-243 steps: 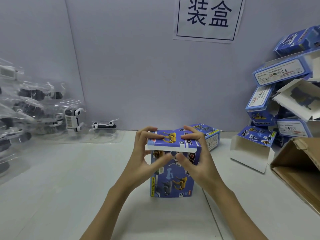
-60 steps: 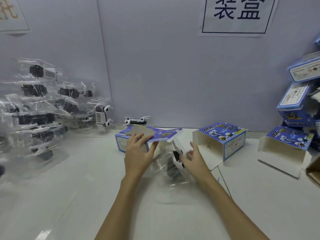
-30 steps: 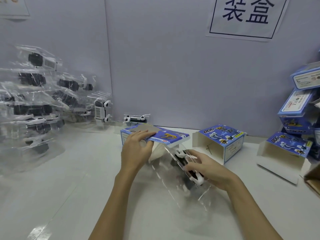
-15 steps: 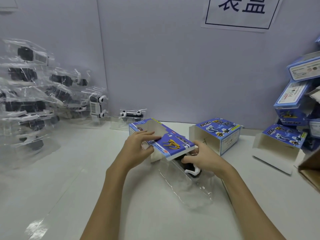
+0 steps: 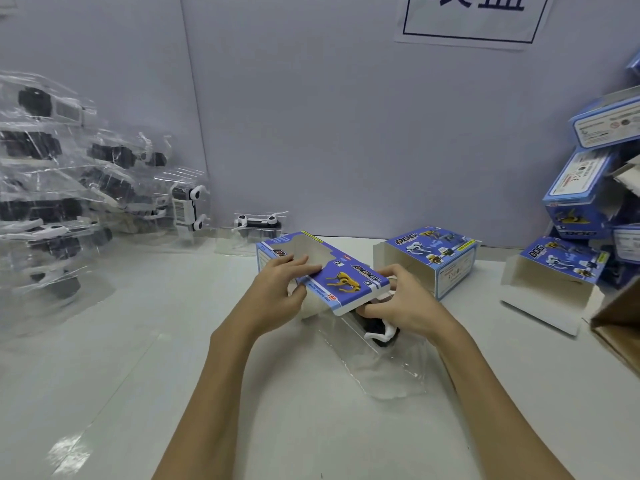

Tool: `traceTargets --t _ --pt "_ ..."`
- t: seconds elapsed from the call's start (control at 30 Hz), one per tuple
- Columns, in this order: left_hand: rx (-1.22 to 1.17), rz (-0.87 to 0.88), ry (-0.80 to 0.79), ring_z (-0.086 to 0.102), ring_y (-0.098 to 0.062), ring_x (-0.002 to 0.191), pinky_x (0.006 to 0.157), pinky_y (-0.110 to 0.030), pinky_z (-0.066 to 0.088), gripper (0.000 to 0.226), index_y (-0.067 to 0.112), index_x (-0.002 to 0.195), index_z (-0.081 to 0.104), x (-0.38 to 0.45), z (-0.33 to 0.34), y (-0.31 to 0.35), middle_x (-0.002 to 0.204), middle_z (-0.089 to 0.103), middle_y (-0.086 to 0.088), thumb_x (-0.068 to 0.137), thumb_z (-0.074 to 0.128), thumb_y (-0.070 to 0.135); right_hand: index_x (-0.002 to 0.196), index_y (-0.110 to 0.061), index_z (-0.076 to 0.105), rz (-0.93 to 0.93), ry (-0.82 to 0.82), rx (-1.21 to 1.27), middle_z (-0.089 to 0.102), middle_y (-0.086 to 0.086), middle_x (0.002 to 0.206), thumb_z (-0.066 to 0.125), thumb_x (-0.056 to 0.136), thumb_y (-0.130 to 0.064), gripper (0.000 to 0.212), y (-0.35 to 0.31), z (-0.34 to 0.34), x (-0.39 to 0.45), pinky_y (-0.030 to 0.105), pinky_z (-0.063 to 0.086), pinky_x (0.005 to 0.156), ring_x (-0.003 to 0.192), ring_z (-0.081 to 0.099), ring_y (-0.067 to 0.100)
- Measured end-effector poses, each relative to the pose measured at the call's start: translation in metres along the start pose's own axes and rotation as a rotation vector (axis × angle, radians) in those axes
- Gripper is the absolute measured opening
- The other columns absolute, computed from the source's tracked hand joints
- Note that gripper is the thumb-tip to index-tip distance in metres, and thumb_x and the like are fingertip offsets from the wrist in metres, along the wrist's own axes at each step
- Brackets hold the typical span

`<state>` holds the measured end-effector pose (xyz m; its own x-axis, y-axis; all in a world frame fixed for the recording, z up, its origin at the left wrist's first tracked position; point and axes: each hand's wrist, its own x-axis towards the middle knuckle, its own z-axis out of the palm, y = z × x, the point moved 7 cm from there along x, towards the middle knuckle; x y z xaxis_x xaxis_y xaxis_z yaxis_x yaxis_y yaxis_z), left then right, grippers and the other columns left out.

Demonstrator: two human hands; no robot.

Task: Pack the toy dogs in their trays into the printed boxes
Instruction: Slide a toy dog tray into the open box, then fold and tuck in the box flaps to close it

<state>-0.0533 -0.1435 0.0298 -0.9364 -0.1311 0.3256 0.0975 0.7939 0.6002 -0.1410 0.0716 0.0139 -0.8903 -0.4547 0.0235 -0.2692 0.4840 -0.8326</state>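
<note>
Holding the printed box (image 5: 325, 271) w/ my left hand (image 5: 277, 296) — right hand (image 5: 405, 303) pinches the flimsy, slippery tray (image 5: 377, 358); better grip its stiffer rim.

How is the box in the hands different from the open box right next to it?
The held box is tilted up in the left hand, with a toy dog in its clear tray going in. The open box beside it lies flat, untouched, and looks empty. Both are blue, with "DOG" and dog pictures printed.

free: table front-left (image 5: 145, 393) | blocked: tray stack left (image 5: 52, 188); open boxes right (image 5: 429, 261)
</note>
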Motion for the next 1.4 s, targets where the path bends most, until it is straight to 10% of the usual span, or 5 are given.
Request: traceTargets --t 0.47,0.83,1.0,1.2,1.4 --pt "-0.086 0.006 -0.114 0.024 0.000 0.151 0.124 -0.042 0.031 0.061 0.045 0.137 0.062 -0.005 0.004 0.004 0.155 0.045 0.020 0.086 0.075 0.015 0.118 -0.018 0.068 -0.030 0.075 0.125 0.078 -0.005 0.102 0.078 0.087 -0.009 0.034 0.006 -0.008 0.003 0.017 0.051 0.063 0.088 0.071 0.006" --pt "-0.090 -0.006 -0.354 -0.051 0.003 0.137 0.126 -0.049 0.005 0.131 0.063 0.152 0.015 -0.013 0.036 0.014 0.167 -0.017 0.027 0.044 0.088 0.075 0.115 -0.019 0.072 0.042 0.012 0.572 0.079 0.006 0.110 0.060 0.091 0.007 0.038 0.021 0.021 0.010 0.037 0.059 0.087 0.098 0.075 0.023" --pt "-0.090 0.026 -0.254 -0.025 0.008 0.150 0.124 -0.033 0.013 0.121 0.054 0.154 0.030 -0.009 0.032 0.015 0.167 0.006 0.031 0.050 0.087 0.076 0.090 -0.017 0.082 0.074 0.076 0.630 0.079 0.014 0.102 0.054 0.094 0.003 0.035 0.026 0.017 0.013 0.037 0.056 0.085 0.087 0.073 0.021" --pt "-0.022 0.060 0.016 0.030 -0.004 0.150 0.117 -0.038 0.039 0.057 0.038 0.135 0.064 0.001 0.006 0.000 0.144 0.052 0.028 0.080 0.080 0.031 0.115 -0.017 0.070 0.129 -0.086 0.796 0.080 0.000 0.108 0.046 0.105 -0.009 0.027 0.026 0.032 0.015 0.032 0.052 0.101 0.096 0.072 0.013" --pt "0.029 0.071 0.049 0.019 -0.008 0.157 0.111 -0.034 0.041 0.073 0.022 0.143 0.056 -0.003 0.011 -0.007 0.164 0.033 0.008 0.079 0.090 0.019 0.144 -0.016 0.053 -0.061 -0.090 0.270 0.072 0.001 0.124 0.069 0.095 0.005 0.056 0.015 0.038 0.010 0.017 0.056 0.082 0.105 0.070 0.002"
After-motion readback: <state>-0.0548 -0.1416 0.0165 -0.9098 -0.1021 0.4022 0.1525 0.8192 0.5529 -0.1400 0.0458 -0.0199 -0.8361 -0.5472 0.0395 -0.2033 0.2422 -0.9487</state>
